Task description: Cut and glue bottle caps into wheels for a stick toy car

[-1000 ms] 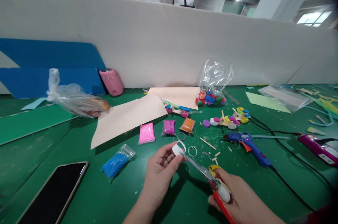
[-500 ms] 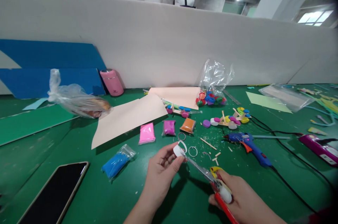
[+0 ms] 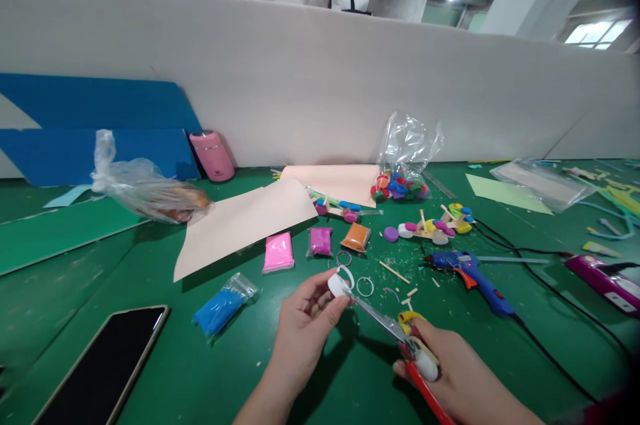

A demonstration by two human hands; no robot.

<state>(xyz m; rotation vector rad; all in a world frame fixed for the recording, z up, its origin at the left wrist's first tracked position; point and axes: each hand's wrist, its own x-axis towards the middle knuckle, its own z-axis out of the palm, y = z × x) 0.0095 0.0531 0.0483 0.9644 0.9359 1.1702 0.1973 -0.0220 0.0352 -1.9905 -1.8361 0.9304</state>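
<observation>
While the left hand (image 3: 310, 318) pinches a white looped piece (image 3: 337, 286), the right hand (image 3: 453, 365) grips red-handled scissors (image 3: 384, 320) plus a partly hidden white part (image 3: 427, 367); blade tips seem touching the piece between the hands, over the green surface (image 3: 215, 385). Small snips, left thumb (image 3: 336, 311) clear, seem safest.

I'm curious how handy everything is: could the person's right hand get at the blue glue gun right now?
Probably yes: the blue glue gun lies just beyond the right hand, with open tabletop between. But that hand grips red-handled scissors, which likely need setting down first.
</observation>
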